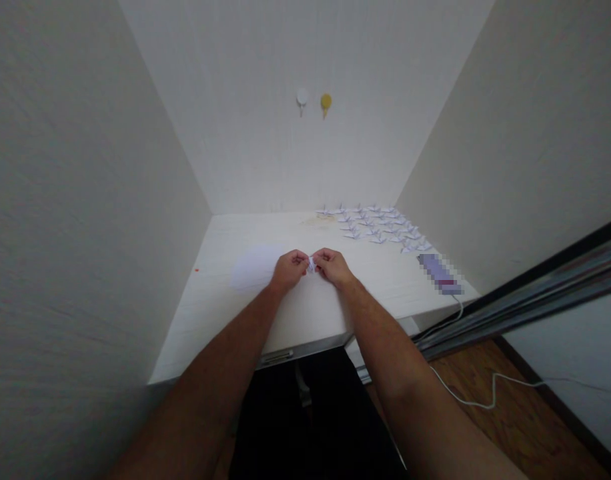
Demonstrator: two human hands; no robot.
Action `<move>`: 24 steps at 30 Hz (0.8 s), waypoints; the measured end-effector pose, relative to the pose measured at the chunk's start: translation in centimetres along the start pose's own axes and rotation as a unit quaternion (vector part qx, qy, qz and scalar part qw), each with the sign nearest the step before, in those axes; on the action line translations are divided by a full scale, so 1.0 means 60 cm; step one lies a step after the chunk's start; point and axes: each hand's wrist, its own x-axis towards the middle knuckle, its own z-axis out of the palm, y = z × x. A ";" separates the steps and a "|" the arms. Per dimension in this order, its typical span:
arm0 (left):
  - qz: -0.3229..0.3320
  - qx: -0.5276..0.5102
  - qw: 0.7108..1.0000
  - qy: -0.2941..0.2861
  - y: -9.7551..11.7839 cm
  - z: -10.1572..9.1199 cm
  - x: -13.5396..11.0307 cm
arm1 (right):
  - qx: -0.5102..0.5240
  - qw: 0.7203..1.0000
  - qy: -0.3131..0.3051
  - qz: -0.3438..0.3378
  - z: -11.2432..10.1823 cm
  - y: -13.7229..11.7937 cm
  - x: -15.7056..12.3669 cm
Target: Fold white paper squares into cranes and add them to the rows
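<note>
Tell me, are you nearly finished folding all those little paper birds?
Done: a crowd of folded paper cranes sits at the back right of the desk. In hand: the left hand and right hand pinch one small folded paper between them. Left: pale paper lies beside the left hand, probably more to fold; how many sheets, I cannot tell.

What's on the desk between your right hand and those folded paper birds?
Nothing: in the head view only bare desk separates the right hand from the paper birds.

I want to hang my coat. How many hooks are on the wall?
2. A white hook on the back wall, and a yellow hook just right of it. None seems hidden.
</note>
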 end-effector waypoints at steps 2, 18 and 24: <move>0.003 -0.012 1.000 0.003 0.002 0.002 0.000 | -0.008 1.000 -0.009 -0.003 -0.002 0.000 0.000; -0.007 -0.009 0.997 0.072 -0.018 0.034 0.086 | 0.095 0.995 0.039 -0.004 -0.009 0.019 0.096; -0.012 0.035 0.990 0.138 -0.017 0.022 0.087 | 0.077 0.997 -0.019 -0.008 -0.010 0.013 0.107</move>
